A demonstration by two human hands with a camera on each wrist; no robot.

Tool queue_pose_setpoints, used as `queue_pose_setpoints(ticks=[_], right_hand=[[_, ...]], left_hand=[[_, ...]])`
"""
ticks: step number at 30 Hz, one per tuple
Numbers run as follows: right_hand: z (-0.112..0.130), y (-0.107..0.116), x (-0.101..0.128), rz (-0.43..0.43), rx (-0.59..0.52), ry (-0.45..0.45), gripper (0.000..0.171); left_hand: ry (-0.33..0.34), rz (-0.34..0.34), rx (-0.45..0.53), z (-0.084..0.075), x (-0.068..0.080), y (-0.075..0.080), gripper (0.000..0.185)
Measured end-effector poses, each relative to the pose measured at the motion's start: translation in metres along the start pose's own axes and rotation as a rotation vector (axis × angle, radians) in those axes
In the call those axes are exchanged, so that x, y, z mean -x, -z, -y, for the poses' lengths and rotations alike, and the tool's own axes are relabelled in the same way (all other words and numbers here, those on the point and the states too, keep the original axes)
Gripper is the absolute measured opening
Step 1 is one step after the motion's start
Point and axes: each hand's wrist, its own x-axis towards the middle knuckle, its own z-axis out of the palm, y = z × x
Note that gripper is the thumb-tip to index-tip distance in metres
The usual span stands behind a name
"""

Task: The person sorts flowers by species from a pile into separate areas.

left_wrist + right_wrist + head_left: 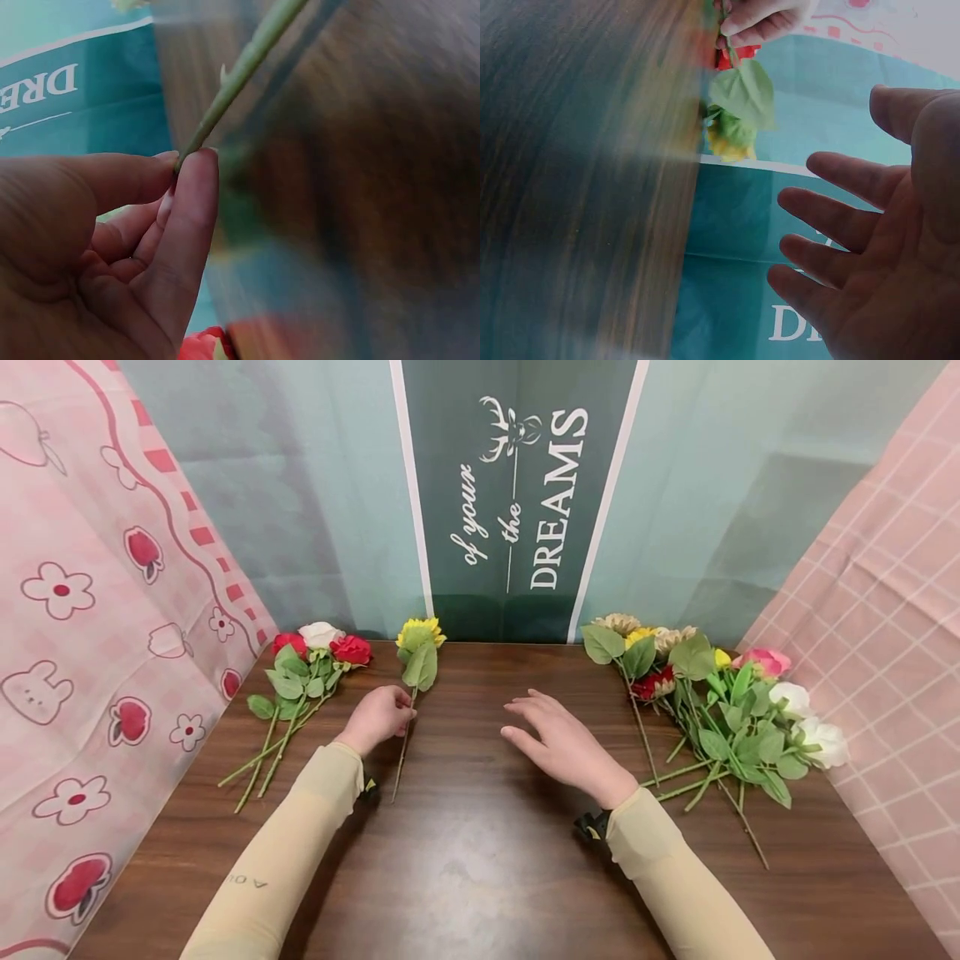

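Left hand (378,717) pinches sunflower stem (406,737) (right hand (562,745) apart).

Left hand (97,247) pinching green stem (238,71) between thumb and fingertip, blurred wooden table (375,150)

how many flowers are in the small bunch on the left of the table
3: a red rose at the bunch's left, a white rose in the middle, a red rose at the right. Leaves may hide more.
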Motion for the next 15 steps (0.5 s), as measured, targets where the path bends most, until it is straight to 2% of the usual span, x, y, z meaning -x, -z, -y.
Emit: queue_pose_setpoints(ticks=[3, 6, 11, 15], right_hand=[[-0.001, -0.003, 0.002, 0.021, -0.002, -0.011, 0.061], [-0.002, -0.005, 0.003, 0.032, 0.002, -0.025, 0.06], [-0.004, -0.004, 0.002, 0.04, 0.006, -0.044, 0.057], [-0.009, -0.002, 0.0, 0.013, -0.002, -0.062, 0.048]], left_hand=[[0.011, 0.01, -0.054, 0.003, -0.003, -0.003, 0.024], [0.004, 0.004, -0.069, 0.005, -0.002, -0.005, 0.027], [-0.051, -0.099, -0.153, -0.002, 0.007, -0.002, 0.037], [-0.151, -0.185, -0.224, -0.018, 0.017, -0.007, 0.049]])
